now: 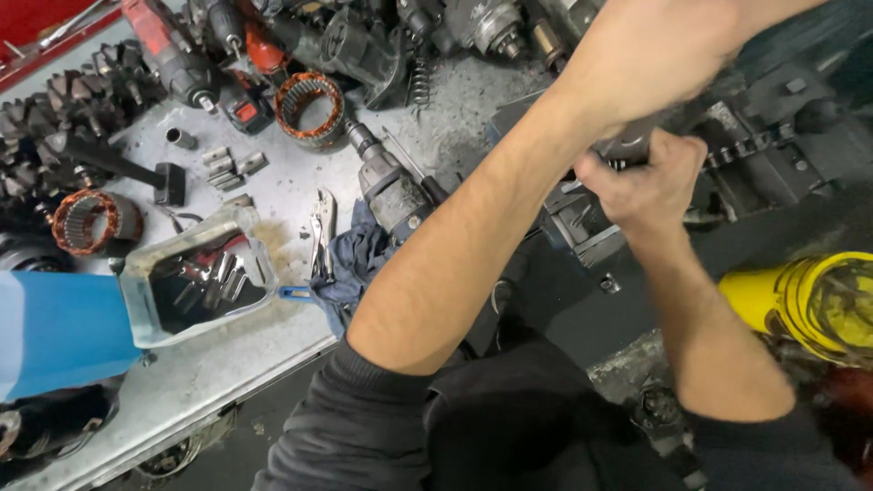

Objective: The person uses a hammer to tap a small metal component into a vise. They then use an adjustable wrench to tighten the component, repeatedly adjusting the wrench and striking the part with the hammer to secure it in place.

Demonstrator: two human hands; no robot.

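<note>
There is just one view. The camera sits on the person's head and looks almost straight down. It is close, so the two bare arms fill the middle, reaching away toward the top. The grey workbench (pixel 273 350) runs down the left side of the picture, a bit tilted. The dark machine block (pixel 773 164) sits at the top right, close by.

Repair workshop, grimy workbench (pixel 273 355), copper-wound stators (pixel 309 107), power drill (pixel 386 177), locking pliers (pixel 322 232)
</note>
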